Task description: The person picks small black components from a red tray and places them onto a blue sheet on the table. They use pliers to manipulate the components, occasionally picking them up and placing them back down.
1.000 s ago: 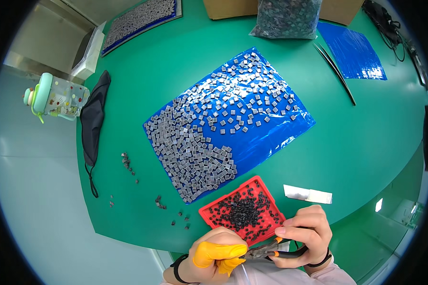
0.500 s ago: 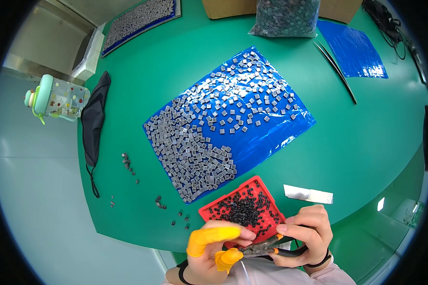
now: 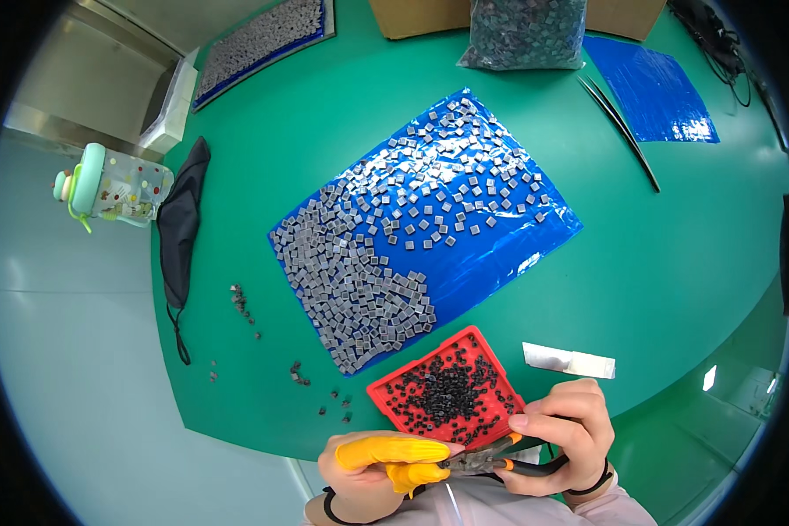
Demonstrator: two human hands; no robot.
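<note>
My right hand [image 3: 579, 434] is wrapped round pliers [image 3: 480, 458] with black and orange handles, their jaws pointing left. Yellow covers sit on the thumb and a finger of my left hand [image 3: 364, 473], which pinches at the jaw tips. A tiny dark bit shows there, too small to name. Just beyond both hands lies a red tray [image 3: 502, 370] holding many small black parts [image 3: 451, 392], heaped in its middle and scattered around. Farther off, a blue film sheet [image 3: 478, 276] carries many small grey square pieces [image 3: 342, 294], crowded at its left side and looser toward the far end.
Loose dark bits [image 3: 299, 374] lie left of the tray. A silver-white strip [image 3: 570, 360] is at right, tweezers [image 3: 621, 131] and another blue sheet [image 3: 653, 92] beyond. A bag of pieces [image 3: 526, 35] stands at the back. A black mask [image 3: 180, 223] and bottle [image 3: 123, 186] are left.
My left hand has turned and drawn in: its yellow-covered finger and thumb, apart before, now come together at the jaw tips. The right hand and pliers have hardly moved.
</note>
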